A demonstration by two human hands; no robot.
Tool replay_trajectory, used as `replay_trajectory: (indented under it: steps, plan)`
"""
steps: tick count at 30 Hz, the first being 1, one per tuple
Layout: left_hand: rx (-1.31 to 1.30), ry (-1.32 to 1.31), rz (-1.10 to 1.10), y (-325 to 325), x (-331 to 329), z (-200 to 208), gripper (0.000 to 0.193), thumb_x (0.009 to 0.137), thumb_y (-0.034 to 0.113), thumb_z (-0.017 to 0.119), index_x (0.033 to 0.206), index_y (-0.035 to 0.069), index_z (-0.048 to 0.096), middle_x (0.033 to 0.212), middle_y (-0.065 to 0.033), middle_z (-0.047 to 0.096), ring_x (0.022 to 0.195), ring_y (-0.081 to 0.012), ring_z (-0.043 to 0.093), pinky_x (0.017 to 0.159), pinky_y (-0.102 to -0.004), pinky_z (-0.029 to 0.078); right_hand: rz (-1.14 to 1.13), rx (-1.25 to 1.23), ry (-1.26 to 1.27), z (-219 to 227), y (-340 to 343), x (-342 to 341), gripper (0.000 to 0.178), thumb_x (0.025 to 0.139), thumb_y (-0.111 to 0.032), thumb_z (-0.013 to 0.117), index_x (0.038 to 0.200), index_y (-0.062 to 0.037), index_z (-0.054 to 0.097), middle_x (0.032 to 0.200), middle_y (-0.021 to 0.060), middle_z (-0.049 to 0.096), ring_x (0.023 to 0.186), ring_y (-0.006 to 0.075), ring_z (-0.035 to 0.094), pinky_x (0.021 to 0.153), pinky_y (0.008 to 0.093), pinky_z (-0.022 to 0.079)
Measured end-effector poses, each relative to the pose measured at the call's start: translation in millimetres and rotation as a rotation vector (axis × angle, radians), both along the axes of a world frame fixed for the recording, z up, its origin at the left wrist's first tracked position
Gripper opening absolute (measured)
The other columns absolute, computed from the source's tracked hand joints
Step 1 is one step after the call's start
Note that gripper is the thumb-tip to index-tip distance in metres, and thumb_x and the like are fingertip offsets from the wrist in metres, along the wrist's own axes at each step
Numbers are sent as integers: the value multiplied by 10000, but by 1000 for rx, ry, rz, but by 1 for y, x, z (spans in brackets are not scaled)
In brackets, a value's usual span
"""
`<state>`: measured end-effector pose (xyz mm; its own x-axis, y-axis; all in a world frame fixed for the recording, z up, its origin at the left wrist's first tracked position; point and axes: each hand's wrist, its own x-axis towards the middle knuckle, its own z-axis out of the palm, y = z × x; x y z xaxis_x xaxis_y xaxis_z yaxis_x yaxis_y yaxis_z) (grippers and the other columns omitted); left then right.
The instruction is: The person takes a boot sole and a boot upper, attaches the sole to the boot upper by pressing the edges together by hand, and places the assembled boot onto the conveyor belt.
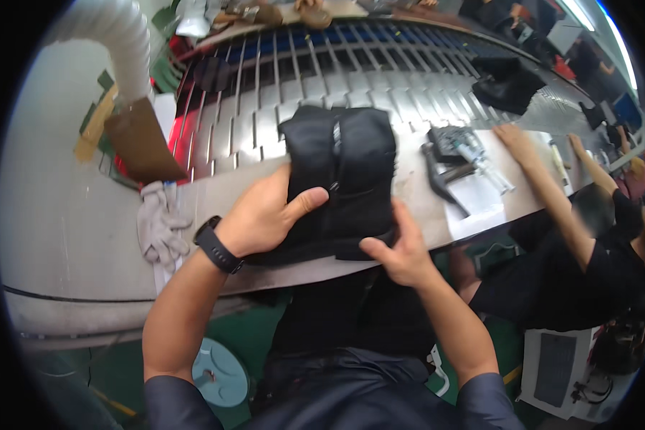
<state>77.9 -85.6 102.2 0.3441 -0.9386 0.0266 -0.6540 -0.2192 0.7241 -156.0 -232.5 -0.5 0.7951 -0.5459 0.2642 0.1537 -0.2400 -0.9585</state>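
A black piece of soft goods [362, 154] lies in front of me on the table edge, shiny like leather at its far part and matte nearer me, with a seam or zip down its middle. I cannot tell its exact kind. On its left side, my left hand [259, 218] grips it, thumb on top and the other fingers partly hidden. At its near right corner my right hand [406, 249] holds the edge between thumb and fingers. A dark watch [218, 246] sits on my left wrist.
Grey work gloves [163, 228] lie left of my left arm. A slatted metal conveyor [265, 93] runs beyond the table. On the right, a hammer [441, 179] and other tools lie on white paper [473, 215]. A co-worker's arm [552, 186] rests there. A blue stool [221, 374] stands below.
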Motion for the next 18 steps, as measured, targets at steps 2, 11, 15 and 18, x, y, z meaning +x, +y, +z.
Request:
replay_trajectory:
  steps: [2,11,15,18]
  plan:
    - [115,-243,32,17,-10,8,881,942,538,801,1481,-85,490,1238,-345,706,1143,-524,681,981,-532,540,7,27,0,-3,2,-2,839,944,-165,846,1587,112,382,1455,211,628,1356,272,611,1166,390,466]
    - [12,-663,135,34,-36,-22,1279,566,692,928,1479,-104,518,1091,-199,743,940,-366,725,908,-447,528,-63,-167,226,8,3,3,1146,851,-332,950,1616,143,241,1499,315,551,1403,365,572,1185,425,446]
    - [-64,-679,187,41,-41,-31,1204,576,664,936,1432,-99,569,1061,-190,752,938,-350,727,915,-449,520,-63,-63,211,4,20,5,1147,907,-358,894,1626,173,175,1608,367,420,1522,420,449,1270,449,338]
    - [-136,-646,198,46,-41,-36,1236,567,682,943,1473,-63,553,1030,-189,742,916,-359,716,881,-468,514,-104,-3,176,6,30,2,1085,904,-312,891,1613,160,220,1540,340,512,1458,391,529,1227,444,398]
